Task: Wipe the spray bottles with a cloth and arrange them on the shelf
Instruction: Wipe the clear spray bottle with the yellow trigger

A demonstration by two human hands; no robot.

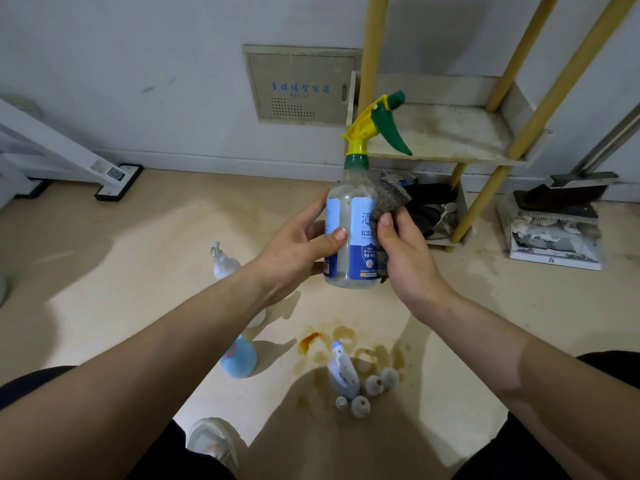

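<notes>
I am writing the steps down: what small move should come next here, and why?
Probably rub the cloth down the spray bottle: the right hand presses it against the labelled side, and the left hand grips the bottle upright, not yet on the shelf.

A single wide-angle camera sits on the person's head and looks forward and steeply down. Both bare forearms [166, 344] enter from the bottom corners and meet near mid-frame. There the left hand [298, 247], the right hand [405, 258], the clear plastic spray bottle with a yellow and green trigger [349, 237] and the crumpled grey cloth [389, 199] sit close to the lens. Below lies the stained beige floor [156, 237]. Ahead rises the pale grey wall [138, 64], with the yellow-posted shelf [443, 133] at upper right, its posts slanting.
</notes>
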